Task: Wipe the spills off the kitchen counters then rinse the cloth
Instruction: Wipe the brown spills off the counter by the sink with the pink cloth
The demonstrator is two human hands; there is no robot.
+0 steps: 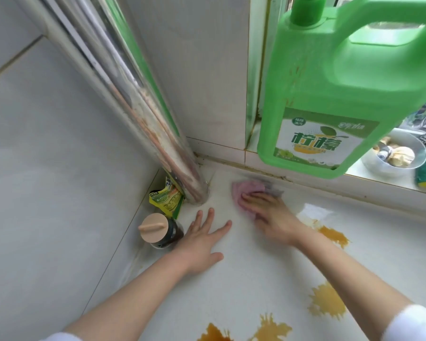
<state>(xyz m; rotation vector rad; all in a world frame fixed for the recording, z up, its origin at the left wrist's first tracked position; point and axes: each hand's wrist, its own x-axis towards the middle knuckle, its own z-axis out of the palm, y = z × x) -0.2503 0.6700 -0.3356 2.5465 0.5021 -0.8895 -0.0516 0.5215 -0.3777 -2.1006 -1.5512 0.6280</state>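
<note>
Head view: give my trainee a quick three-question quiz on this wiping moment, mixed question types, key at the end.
1. True or false: the right hand presses the pink cloth flat on the counter near the back edge.
2. Multiple choice: the left hand is A) holding the green detergent bottle, B) resting flat with fingers spread on the counter, C) gripping the lidded jar.
3. Fill in: the orange-brown spills lie to the ____ of the cloth, toward the person.

Key: 1 true. 2 B. 3 right.
</note>
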